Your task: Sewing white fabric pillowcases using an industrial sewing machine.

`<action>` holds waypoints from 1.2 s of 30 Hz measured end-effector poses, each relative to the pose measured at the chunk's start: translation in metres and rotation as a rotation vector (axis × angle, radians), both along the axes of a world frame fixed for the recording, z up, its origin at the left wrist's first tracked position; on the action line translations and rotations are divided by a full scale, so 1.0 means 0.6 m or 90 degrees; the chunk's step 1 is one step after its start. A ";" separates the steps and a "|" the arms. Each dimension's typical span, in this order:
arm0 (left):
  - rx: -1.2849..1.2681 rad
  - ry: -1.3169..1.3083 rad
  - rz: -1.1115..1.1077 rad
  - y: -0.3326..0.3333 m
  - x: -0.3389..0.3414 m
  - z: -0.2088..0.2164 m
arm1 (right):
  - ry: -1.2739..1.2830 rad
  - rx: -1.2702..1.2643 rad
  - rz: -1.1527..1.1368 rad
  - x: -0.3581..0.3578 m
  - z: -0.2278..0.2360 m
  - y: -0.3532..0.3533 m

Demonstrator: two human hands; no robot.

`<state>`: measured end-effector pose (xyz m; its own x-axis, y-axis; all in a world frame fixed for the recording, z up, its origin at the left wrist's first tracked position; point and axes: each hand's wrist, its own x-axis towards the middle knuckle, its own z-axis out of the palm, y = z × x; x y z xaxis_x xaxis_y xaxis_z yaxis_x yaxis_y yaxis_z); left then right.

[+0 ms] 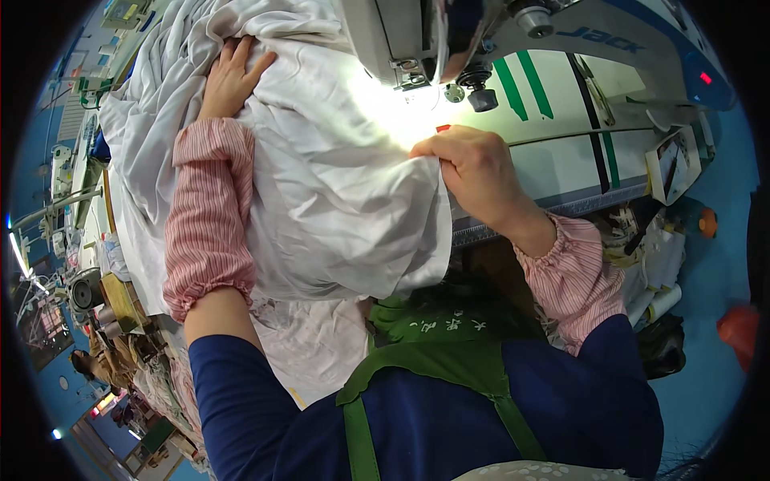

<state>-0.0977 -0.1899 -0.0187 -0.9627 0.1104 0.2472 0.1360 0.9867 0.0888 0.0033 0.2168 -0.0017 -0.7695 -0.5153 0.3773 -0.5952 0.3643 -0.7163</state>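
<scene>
A large white cloth [321, 192] lies bunched over the sewing table and hangs down over its front edge toward my lap. My left hand [233, 76] rests flat on it at the far left, fingers spread. Near the lit sewing area, my right hand [473, 164] pinches the cloth's right edge between thumb and curled fingers. A small red bit [443, 128] shows just beyond those fingers; what it is I cannot make out. The sewing machine [433, 40] stands above and beyond my right hand, its lamp glaring on the cloth, so the needle area is partly washed out.
Green and black strips [593, 120] run across the table right of the machine. A ruler strip [553, 204] lines the front edge. At the right stand a small white box [672, 164] and several thread cones [662, 264]. Another white cloth [313, 345] hangs over my lap.
</scene>
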 end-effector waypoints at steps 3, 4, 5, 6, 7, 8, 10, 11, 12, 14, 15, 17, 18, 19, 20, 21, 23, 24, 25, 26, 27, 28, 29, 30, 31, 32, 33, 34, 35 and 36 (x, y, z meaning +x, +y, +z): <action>0.003 -0.029 -0.007 -0.020 -0.029 -0.004 | 0.006 0.013 -0.001 -0.025 -0.003 -0.011; 0.000 -0.002 -0.009 -0.029 -0.039 -0.005 | 0.009 0.018 0.001 -0.034 -0.005 -0.015; -0.010 0.014 -0.013 -0.037 -0.050 -0.009 | 0.008 0.024 -0.003 -0.042 -0.007 -0.018; -0.068 0.000 -0.064 -0.049 -0.060 -0.007 | 0.009 0.036 0.000 -0.050 -0.010 -0.020; -0.078 0.003 -0.061 -0.057 -0.071 -0.009 | 0.010 0.032 0.000 -0.055 -0.013 -0.021; -0.109 -0.001 -0.071 -0.063 -0.081 -0.009 | 0.005 0.033 -0.010 -0.059 -0.016 -0.023; -0.101 0.011 -0.053 -0.064 -0.097 -0.009 | 0.058 0.067 -0.023 -0.062 -0.019 -0.020; -0.099 0.014 -0.050 -0.061 -0.102 -0.006 | 0.101 0.106 -0.049 -0.062 -0.019 -0.017; -0.055 0.014 0.006 -0.053 -0.105 -0.003 | 0.100 0.120 -0.037 -0.056 -0.016 -0.009; -0.062 0.019 0.147 -0.032 -0.101 0.009 | 0.120 0.071 -0.035 -0.037 -0.007 0.008; -0.183 0.146 0.132 -0.021 -0.090 0.016 | 0.126 0.024 -0.039 -0.021 -0.002 0.018; -0.130 0.020 0.116 0.000 -0.066 0.040 | 0.131 0.029 -0.098 0.041 0.010 0.055; -0.022 -0.121 0.149 0.005 -0.049 0.058 | 0.142 -0.014 -0.080 0.085 0.011 0.073; -0.027 -0.095 -0.046 0.010 -0.021 0.074 | 0.119 -0.027 -0.074 0.127 0.008 0.091; -0.034 -0.076 -0.241 0.015 0.008 0.094 | 0.050 -0.040 -0.022 0.174 -0.003 0.101; 0.351 -0.293 0.001 0.024 0.049 0.106 | -0.006 -0.067 0.030 0.215 -0.021 0.105; 0.287 -0.190 -0.032 0.052 0.163 0.124 | -0.424 0.074 0.009 0.274 -0.075 0.100; 0.242 -0.031 -0.117 0.076 0.230 0.123 | -0.357 0.037 -0.006 0.287 -0.108 0.090; 0.184 0.137 -0.166 0.098 0.295 0.123 | -0.356 0.050 -0.052 0.293 -0.140 0.078; 0.324 0.193 -0.157 0.131 0.374 0.101 | -0.332 0.034 -0.034 0.292 -0.169 0.067; 0.321 0.178 -0.140 0.149 0.459 0.084 | -0.397 -0.007 -0.039 0.290 -0.191 0.056; 0.368 0.201 -0.102 0.174 0.536 0.049 | -0.455 -0.060 -0.049 0.291 -0.207 0.050; 0.443 0.131 -0.090 0.184 0.602 0.011 | -0.460 -0.044 -0.034 0.297 -0.214 0.046; 0.448 0.009 0.044 0.190 0.656 -0.040 | -0.482 -0.043 -0.033 0.296 -0.217 0.038; 0.505 -0.163 0.274 0.187 0.695 -0.098 | -0.504 -0.042 -0.022 0.295 -0.215 0.033; 0.768 -0.162 0.375 0.171 0.720 -0.160 | -0.532 -0.083 -0.045 0.298 -0.210 0.027; 0.763 -0.138 0.395 0.146 0.736 -0.222 | -0.531 -0.067 -0.066 0.287 -0.204 0.022; 0.908 -0.047 0.536 0.110 0.740 -0.279 | -0.647 -0.154 -0.098 0.268 -0.198 0.016; 1.047 0.048 0.655 0.074 0.742 -0.330 | -0.759 -0.247 -0.164 0.258 -0.193 0.011; 1.053 0.060 0.675 0.035 0.738 -0.373 | -0.746 -0.276 -0.214 0.249 -0.189 0.011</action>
<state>0.3448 -0.1687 -0.2425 -0.4545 -0.7579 -0.4679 -0.2951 -0.3676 0.8819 0.1527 0.2237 -0.1152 -0.8204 -0.2394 -0.5192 0.5386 -0.0189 -0.8424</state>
